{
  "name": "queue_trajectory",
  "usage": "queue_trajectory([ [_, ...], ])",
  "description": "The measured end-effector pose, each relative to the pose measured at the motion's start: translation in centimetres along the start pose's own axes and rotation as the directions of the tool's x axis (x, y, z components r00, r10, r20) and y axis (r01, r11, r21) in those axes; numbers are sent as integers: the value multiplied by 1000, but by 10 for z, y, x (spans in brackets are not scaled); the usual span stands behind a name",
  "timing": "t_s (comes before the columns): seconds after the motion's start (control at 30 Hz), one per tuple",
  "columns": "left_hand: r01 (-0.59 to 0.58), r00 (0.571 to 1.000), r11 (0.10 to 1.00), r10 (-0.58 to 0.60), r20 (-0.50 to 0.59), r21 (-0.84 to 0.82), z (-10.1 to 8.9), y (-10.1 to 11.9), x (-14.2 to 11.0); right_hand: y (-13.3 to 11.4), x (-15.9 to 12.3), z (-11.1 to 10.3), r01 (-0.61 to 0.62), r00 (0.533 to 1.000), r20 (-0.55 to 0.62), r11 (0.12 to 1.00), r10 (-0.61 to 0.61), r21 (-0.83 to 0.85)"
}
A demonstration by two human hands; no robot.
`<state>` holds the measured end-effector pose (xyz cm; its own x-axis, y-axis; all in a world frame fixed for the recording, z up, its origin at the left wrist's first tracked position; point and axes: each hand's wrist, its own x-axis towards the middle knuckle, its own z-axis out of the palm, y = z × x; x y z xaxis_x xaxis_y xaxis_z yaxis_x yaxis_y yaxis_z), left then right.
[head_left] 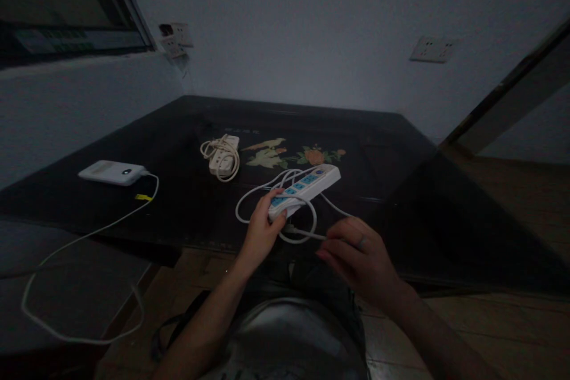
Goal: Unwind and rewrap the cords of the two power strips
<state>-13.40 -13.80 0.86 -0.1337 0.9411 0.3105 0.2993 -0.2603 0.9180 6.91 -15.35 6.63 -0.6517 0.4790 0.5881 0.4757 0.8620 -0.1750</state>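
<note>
A white power strip (307, 187) with blue sockets lies on the dark table (378, 148), its white cord (267, 190) looped around it. My left hand (261, 231) grips the strip's near end, fingers wrapped round it. My right hand (356, 255) pinches the cord just right of the strip's near end; a ring shows on one finger. The room is dim.
A smaller white strip (222, 157) wound in its own cord lies further back. A white power bank (112, 172) sits at the left with a long cable (89, 231) trailing off the table edge. Wall sockets (433, 48) sit on the wall behind. Flower decoration (294, 154) marks the tabletop.
</note>
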Motion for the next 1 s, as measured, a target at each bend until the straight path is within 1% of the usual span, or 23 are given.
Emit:
queue_trajectory([
  [0.03, -2, 1000, 1000, 2, -4, 10, 0, 0, 0, -5, -14, 4, -111, 994, -2, 991, 111, 77],
  [0.07, -3, 1000, 1000, 4, -9, 18, 0, 0, 0, -9, -27, 11, -215, 976, 38, 968, 212, 130],
  [0.1, -3, 1000, 1000, 3, -12, 22, 1, 0, -1, -13, -39, 20, -323, 946, 75, 933, 314, 158],
  [0.13, -1, 1000, 1000, 1, -14, 23, 1, 0, -1, -15, -47, 31, -398, 917, 76, 897, 391, 190],
  [0.2, 8, 1000, 1000, -8, -18, 16, 2, 2, -1, -14, -55, 52, -479, 872, 25, 841, 489, 251],
  [0.27, 20, 1000, 1000, -20, -21, -3, 3, 4, -2, -8, -49, 70, -521, 834, 9, 782, 552, 343],
  [0.3, 25, 999, 1000, -25, -21, -17, 4, 6, -3, -5, -42, 77, -522, 828, 22, 756, 560, 395],
  [0.37, 33, 999, 998, -34, -19, -47, 5, 8, -4, 1, -26, 86, -496, 842, 71, 717, 534, 489],
  [0.43, 34, 999, 997, -36, -26, -63, 6, 10, -6, 3, -11, 89, -470, 860, 114, 684, 497, 559],
  [0.47, 32, 999, 997, -34, -37, -64, 6, 10, -6, 2, -6, 88, -466, 862, 135, 660, 489, 589],
  [0.53, 29, 997, 998, -33, -63, -62, 4, 10, -5, -1, -3, 81, -491, 851, 199, 603, 486, 628],
  [0.6, 32, 995, 997, -39, -91, -68, 1, 10, -3, -6, -8, 68, -539, 828, 272, 564, 490, 626],
  [0.67, 42, 992, 996, -51, -117, -73, -3, 9, 0, -10, -18, 52, -597, 793, 329, 549, 512, 585],
  [0.73, 47, 988, 997, -55, -142, -62, -7, 8, 4, -8, -33, 35, -656, 747, 361, 531, 559, 537],
  [0.83, 34, 985, 999, -38, -167, -31, -9, 5, 6, 4, -61, 12, -732, 673, 393, 487, 627, 476],
  [0.93, 22, 986, 1000, -25, -164, -21, -4, -1, 3, 25, -88, -7, -803, 582, 414, 412, 700, 430],
  [1.0, 26, 991, 999, -30, -132, -33, 3, -8, -1, 38, -101, -18, -846, 513, 402, 369, 758, 384],
])
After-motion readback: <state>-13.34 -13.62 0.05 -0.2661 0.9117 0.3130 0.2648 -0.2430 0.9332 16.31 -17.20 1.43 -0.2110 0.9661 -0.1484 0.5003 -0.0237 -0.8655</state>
